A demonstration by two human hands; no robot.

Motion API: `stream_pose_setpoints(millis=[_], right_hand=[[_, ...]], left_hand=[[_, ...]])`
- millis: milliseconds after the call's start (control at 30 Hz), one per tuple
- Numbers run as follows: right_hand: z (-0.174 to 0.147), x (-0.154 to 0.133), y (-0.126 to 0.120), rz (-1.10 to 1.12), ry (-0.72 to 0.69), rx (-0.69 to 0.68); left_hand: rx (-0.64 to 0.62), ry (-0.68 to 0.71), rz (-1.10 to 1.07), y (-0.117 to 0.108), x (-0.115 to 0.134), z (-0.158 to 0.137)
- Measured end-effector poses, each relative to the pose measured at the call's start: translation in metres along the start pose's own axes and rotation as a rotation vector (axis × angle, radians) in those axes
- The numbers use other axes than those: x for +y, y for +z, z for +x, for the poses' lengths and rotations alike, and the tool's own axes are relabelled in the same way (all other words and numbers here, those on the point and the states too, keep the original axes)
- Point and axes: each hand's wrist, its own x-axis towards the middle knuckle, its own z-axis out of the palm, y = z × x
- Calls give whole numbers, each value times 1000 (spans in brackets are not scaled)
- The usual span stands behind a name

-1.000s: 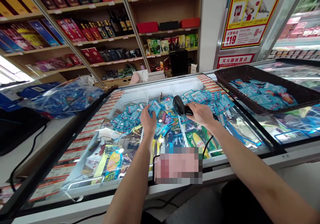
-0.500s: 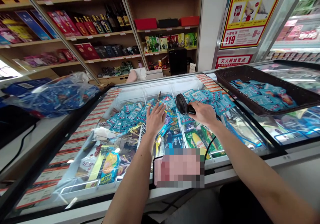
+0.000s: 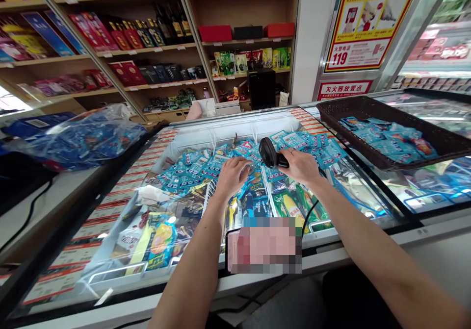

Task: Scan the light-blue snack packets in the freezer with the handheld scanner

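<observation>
My right hand [image 3: 302, 166] is wrapped round the handle of a black barcode scanner [image 3: 268, 152], its head turned to the left over the blue packets. My left hand [image 3: 233, 176] hovers over the freezer's middle, fingers half curled and a gap showing between thumb and fingertips; I make out nothing held in it. Many small blue snack packets [image 3: 294, 139] lie spread around both hands on the glass top. A phone [image 3: 232, 251] with a blurred-out screen lies at the front edge, between my forearms.
Below the glass, white wire dividers [image 3: 269, 191] separate packaged ice creams [image 3: 161, 243]. A brown tray [image 3: 371, 153] with more blue packets stands on the right. To the left sits a clear plastic bag [image 3: 91, 138] of blue packets. A black cable [image 3: 307, 216] trails from the scanner. Stocked shelves [image 3: 154, 49] stand behind.
My left hand has shifted slightly right and nearer, and its fingers have gone from stretched out to curled. My right hand and the scanner have hardly moved.
</observation>
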Motion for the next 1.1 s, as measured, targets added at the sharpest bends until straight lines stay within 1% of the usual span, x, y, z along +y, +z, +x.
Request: stream_pose_setpoints(millis=[100, 200, 267, 367, 467, 533, 567, 667, 767, 900, 1000, 1100], right_hand=[[0, 0, 0, -7, -5, -9], [0, 1, 0, -15, -12, -3], [0, 1, 1, -16, -12, 11], [0, 1, 1, -9, -18, 27], [-1, 1, 1, -3, -25, 37], [-1, 1, 2, -1, -29, 38], [-1, 1, 2, 0, -31, 37], [-1, 2, 3, 1, -32, 35], [-1, 2, 4, 1, -31, 42], [0, 1, 4, -10, -30, 44], [0, 1, 3, -14, -28, 44], [0, 1, 2, -14, -24, 39]], left_hand=[[-13, -34, 37, 2, 0, 0], [-62, -98, 150, 2, 1, 0], [-61, -129, 234, 1, 2, -1], [-59, -114, 281, 0, 2, 0], [-138, -74, 262, 3, 1, 0], [-182, -89, 262, 4, 1, 0], [-181, -111, 271, 5, 0, 0], [-94, -195, 306, 6, -1, -1], [-2, -245, 274, 7, -7, 0], [99, -280, 70, 9, -18, 1], [239, -354, -138, 9, -25, 0], [380, -422, -271, 8, -28, -2]])
